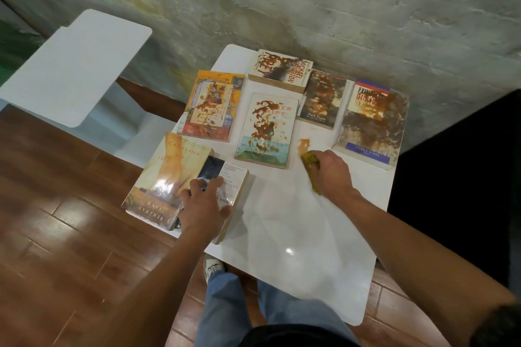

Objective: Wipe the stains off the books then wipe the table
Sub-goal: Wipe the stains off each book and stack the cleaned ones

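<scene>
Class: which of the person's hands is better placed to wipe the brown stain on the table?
Right. The right hand grips the yellow cloth beside the stain; the left hand rests on a book.

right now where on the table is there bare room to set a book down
Bare: the table's near half, between the left hand and right hand. Crowded: the far half, stained books edge to edge, with a brown smear beside the sponge.

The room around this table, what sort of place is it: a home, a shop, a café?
Hard to say for sure; probably a café or lounge corner. A small white table stands against a rough concrete wall on a wood-plank floor, with a white chair beside it.
</scene>
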`<state>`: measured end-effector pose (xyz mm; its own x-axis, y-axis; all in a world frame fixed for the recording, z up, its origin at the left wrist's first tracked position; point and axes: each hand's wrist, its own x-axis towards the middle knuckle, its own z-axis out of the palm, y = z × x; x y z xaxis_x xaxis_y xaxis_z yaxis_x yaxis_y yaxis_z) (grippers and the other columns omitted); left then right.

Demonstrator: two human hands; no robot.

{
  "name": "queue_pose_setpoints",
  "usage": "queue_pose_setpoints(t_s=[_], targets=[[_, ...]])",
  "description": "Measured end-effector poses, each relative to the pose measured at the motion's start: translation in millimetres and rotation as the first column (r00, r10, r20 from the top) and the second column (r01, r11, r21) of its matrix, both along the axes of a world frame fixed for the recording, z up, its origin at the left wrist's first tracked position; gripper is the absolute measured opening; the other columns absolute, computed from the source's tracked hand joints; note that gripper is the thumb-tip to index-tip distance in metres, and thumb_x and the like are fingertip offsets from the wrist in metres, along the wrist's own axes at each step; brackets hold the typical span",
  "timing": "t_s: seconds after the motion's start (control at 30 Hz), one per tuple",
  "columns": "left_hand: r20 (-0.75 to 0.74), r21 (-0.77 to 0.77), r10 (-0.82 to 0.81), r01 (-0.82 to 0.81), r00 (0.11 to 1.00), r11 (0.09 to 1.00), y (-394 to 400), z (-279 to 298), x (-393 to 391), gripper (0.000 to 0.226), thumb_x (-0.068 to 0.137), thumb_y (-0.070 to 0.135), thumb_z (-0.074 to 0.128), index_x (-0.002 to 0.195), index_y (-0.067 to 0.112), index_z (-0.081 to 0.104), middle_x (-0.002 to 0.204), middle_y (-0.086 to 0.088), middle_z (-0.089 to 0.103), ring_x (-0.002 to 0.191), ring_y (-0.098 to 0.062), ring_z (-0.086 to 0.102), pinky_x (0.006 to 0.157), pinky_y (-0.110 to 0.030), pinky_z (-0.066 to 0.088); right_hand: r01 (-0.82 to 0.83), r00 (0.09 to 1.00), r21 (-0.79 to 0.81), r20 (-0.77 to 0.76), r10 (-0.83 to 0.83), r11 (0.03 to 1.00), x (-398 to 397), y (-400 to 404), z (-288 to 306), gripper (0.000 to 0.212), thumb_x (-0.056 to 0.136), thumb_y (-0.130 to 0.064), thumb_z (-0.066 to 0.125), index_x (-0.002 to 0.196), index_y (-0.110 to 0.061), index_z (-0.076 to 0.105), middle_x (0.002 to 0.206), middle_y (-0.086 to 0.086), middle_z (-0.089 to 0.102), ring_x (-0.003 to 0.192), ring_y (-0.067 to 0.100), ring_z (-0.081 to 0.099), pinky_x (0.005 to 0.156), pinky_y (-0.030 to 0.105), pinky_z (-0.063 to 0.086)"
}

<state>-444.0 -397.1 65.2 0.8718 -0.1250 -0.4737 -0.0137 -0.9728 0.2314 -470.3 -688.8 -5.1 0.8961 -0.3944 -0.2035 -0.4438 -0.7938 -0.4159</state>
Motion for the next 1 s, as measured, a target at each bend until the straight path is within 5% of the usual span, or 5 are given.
queue_pose_setpoints(t_s=[0.27, 0.53, 0.83, 1.0], targets=[[0.011, -0.015, 0.015, -0.015, 1.000, 1.000, 0.9, -1.6, -0.5, 0.070, 0.087, 0.036, 0.075, 0.146, 0.041, 0.038, 0.150, -0.003, 0.027, 0.140, -0.033, 0.022, 0.099, -0.054, 0.045, 0.144, 0.990, -0.059, 0.003, -0.144, 0.988, 64.1, -6.6, 3.2, 0.024, 0.098, -0.019, 0.052, 0.115, -0.005, 0.062, 0.111, 0.018, 0.062, 0.100, 0.035, 0.060, 0.084, 0.041, 0.049], [0.019, -0.007, 0.007, -0.007, 1.000, 1.000, 1.5, -2.2, -1.4, 0.071, 0.087, 0.037, 0.076, 0.146, 0.039, 0.038, 0.150, -0.004, 0.028, 0.139, -0.033, 0.023, 0.096, -0.054, 0.046, -0.057, 0.998, -0.076, -0.045, 0.053, 0.995, 64.4, -7.7, 3.5, 0.017, 0.091, -0.013, 0.061, 0.108, -0.011, 0.063, 0.102, 0.012, 0.059, 0.092, 0.032, 0.060, 0.075, 0.040, 0.055], [0.020, -0.021, -0.003, 0.003, 1.000, 1.000, 4.9, -3.5, -1.5, 0.070, 0.088, 0.040, 0.073, 0.147, 0.038, 0.036, 0.152, -0.006, 0.027, 0.140, -0.034, 0.022, 0.102, -0.055, 0.043, -0.152, 0.987, -0.059, -0.066, 0.148, 0.987, 11.0, 18.7, -1.0, 0.044, 0.084, -0.004, 0.063, 0.125, -0.020, 0.054, 0.113, 0.004, 0.053, 0.101, 0.027, 0.051, 0.072, 0.037, 0.049], [0.008, 0.021, -0.078, 0.077, 0.997, 0.997, 3.8, 1.8, 6.0, 0.071, 0.087, 0.041, 0.074, 0.147, 0.032, 0.037, 0.147, -0.012, 0.029, 0.137, -0.037, 0.028, 0.105, -0.050, 0.043, 0.067, 0.997, 0.013, -0.044, -0.066, 0.998, -6.5, 15.5, -1.8, 0.032, 0.099, -0.022, 0.048, 0.131, -0.023, 0.053, 0.118, 0.005, 0.053, 0.105, 0.029, 0.051, 0.079, 0.038, 0.048]])
